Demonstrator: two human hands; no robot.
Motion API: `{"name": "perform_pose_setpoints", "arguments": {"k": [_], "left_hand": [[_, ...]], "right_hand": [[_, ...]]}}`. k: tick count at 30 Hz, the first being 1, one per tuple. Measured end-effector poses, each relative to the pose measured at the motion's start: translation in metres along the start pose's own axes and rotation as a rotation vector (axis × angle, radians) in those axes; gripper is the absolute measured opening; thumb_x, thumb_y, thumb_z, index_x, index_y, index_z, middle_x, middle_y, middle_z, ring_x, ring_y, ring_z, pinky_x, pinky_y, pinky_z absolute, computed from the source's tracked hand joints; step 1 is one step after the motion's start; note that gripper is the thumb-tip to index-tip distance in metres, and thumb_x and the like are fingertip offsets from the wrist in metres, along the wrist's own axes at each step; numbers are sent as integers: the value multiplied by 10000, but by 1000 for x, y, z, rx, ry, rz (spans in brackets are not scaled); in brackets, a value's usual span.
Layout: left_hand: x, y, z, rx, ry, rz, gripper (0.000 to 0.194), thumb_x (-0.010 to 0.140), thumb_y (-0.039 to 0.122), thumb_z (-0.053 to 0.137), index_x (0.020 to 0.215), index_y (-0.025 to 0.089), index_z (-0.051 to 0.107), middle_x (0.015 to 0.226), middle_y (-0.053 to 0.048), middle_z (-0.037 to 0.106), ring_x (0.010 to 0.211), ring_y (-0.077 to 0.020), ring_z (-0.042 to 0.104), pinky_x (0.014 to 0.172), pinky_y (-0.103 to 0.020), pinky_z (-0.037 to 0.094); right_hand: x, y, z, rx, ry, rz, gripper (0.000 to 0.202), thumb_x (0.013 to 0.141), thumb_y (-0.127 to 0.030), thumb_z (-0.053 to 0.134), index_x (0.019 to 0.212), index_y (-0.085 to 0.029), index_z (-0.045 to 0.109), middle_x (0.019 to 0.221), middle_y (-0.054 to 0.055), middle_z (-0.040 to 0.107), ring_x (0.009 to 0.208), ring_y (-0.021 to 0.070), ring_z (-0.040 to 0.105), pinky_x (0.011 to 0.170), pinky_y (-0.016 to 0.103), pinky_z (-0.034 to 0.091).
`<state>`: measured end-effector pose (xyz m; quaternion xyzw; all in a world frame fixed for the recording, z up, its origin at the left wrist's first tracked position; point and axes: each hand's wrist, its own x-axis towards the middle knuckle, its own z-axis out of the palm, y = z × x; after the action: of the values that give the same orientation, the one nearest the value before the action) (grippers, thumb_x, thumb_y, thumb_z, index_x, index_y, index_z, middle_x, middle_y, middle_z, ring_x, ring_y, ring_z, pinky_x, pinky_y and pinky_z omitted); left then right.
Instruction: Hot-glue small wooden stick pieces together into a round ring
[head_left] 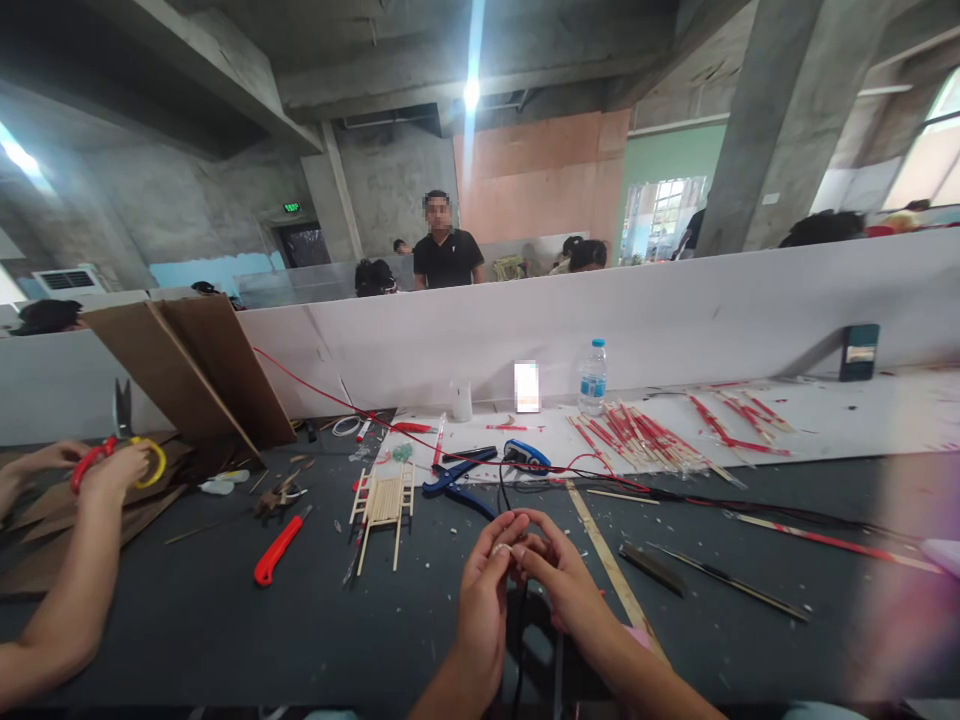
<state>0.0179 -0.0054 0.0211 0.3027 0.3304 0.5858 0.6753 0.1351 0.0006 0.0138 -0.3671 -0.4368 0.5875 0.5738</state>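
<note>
My left hand [485,578] and my right hand [561,572] meet over the front middle of the dark table, fingers curled and fingertips pressed together. A tiny pale thing [502,549] shows between the fingertips; it is too small to name. A black cable [519,640] runs down behind and below the hands. Just beyond them lie dark blue pliers [459,488] and a blue-and-black device [526,457]. Left of my hands stands a small chair-like frame of wooden sticks [386,502].
A red-handled knife [279,550] lies at left. A co-worker's hands [112,468] hold scissors [120,440] near cardboard [187,380]. Red-wrapped sticks [649,437], a water bottle [593,378] and a phone [859,352] stand or lie along the white partition [675,315]. Thin tools [727,580] lie right.
</note>
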Motion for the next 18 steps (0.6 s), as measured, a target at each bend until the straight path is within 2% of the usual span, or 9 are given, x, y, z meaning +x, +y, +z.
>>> {"name": "perform_pose_setpoints", "arguments": {"k": [6,9,12,15,18], "left_hand": [[-3,-2,1,41,-7,13,575,690,398,940,1192,163,788,1339,-200,770,1170,-348,731,924,-368,534],[-5,-1,0,79,-1,38,647,688,449,952,1242,177,757,1355,-199,756,1221,-363,711,987,-397,536],[-9,4,-2,144,21,99,688,690,491,958,1267,188,737,1283,-181,773,1238,-350,694,1022,-402,534],[-16,14,-5,221,50,206,629,729,531,933,1237,209,747,1171,-128,785,1165,-288,701,1000,-365,550],[-26,27,-5,293,41,300,507,752,515,926,1130,211,779,1005,-83,784,990,-229,726,893,-309,588]], "right_hand": [[-1,-4,1,-26,4,-5,501,715,-498,876,1105,-257,675,696,-33,649,648,173,578,671,297,473],[-3,-10,1,-41,9,-2,507,713,-514,880,1099,-247,687,693,-26,655,618,163,556,644,294,464],[-7,-19,1,-55,27,-14,538,700,-559,890,1084,-232,701,671,-26,640,605,165,547,626,298,465],[-15,-31,1,-63,41,-38,510,734,-572,890,1066,-225,719,717,-13,666,637,166,576,632,293,486],[-26,-44,2,-75,19,-62,424,749,-565,904,928,-209,762,768,17,706,698,174,631,672,291,523]]}}
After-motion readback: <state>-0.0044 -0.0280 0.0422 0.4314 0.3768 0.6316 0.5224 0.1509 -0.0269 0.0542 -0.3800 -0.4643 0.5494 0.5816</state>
